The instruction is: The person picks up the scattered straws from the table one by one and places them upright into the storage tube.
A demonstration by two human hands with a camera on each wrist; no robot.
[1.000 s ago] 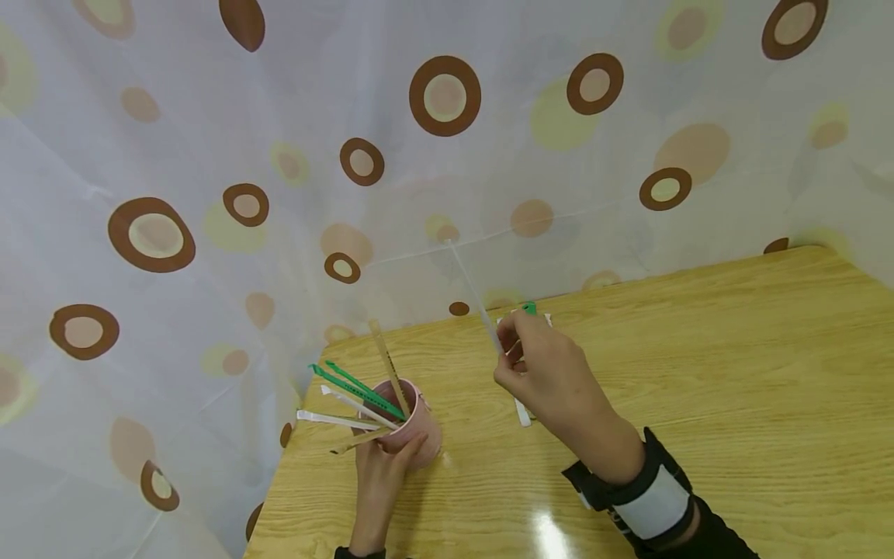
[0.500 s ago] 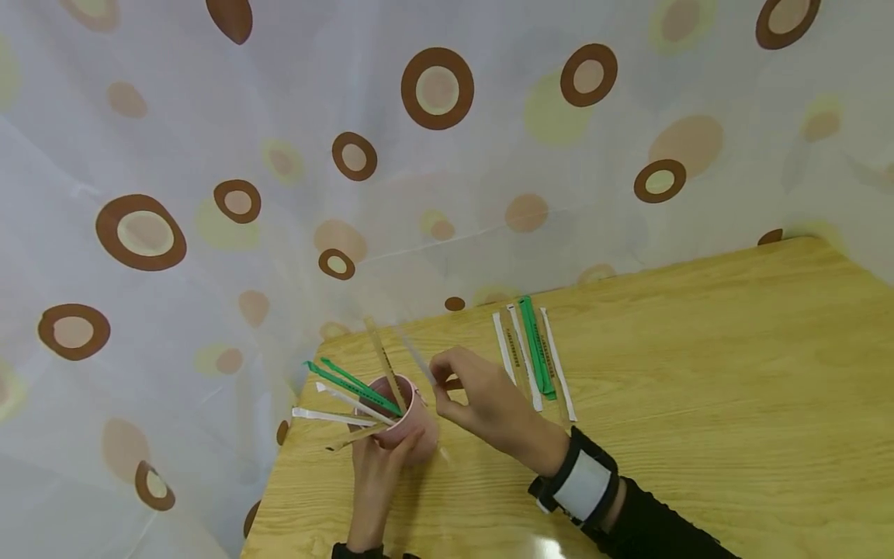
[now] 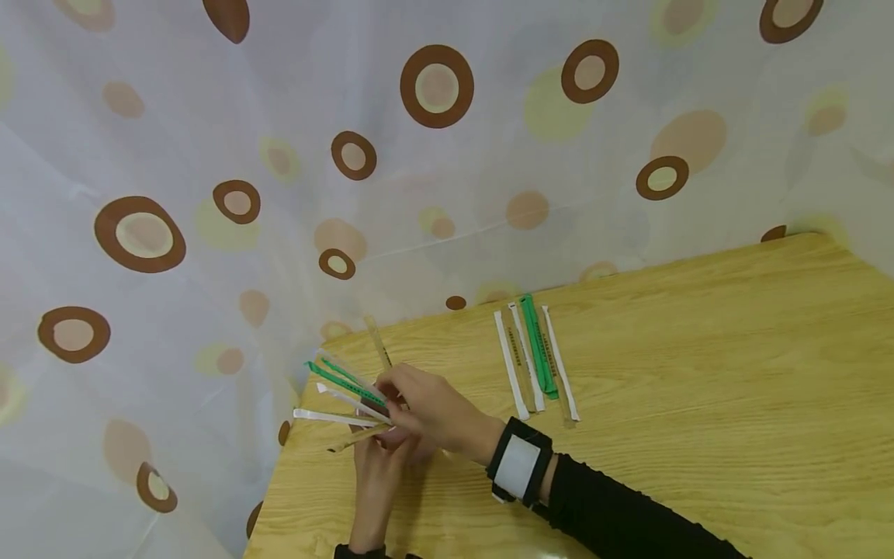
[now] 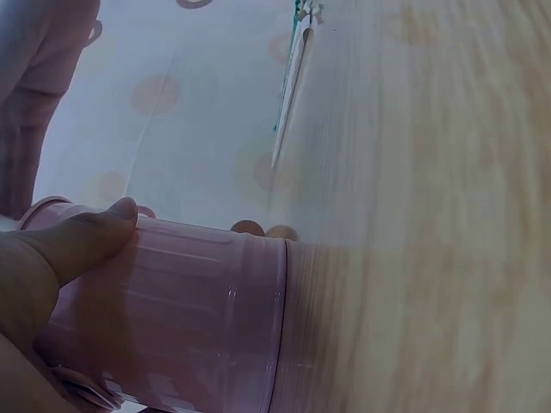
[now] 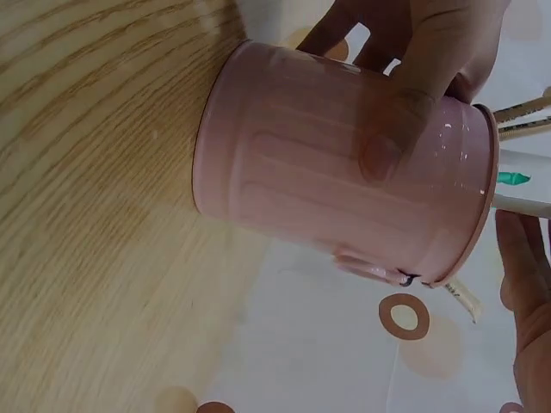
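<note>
Hands: left hand [image 3: 377, 466] grips the pink can [image 5: 301, 172] round its side, thumb laid along the wall towards the rim; right hand [image 3: 436, 407] pinches a pale straw [image 3: 342, 362] over the can's mouth.
Pale straw: slants up and away to the left from the fingertips, beside the green straws [image 3: 344, 381]; whether its lower end is inside the can is hidden.
Straw handling: probably very light, thin and easily bent, with a slick wrapper; best pinched near the lower end, without squeezing hard.
Pink can: upright on the table [image 3: 684, 373]; likely stiff, light, smooth and easy to tip, so a wrap round the body suits it better than the small side handle [image 5: 370, 267].
Can's contents: green, white and tan straws leaning out over the rim.
Straw row [image 3: 536, 341]: white, tan and green, side by side, well right of the can.
Backdrop: spotted cloth [image 3: 489, 155] behind the table.
</note>
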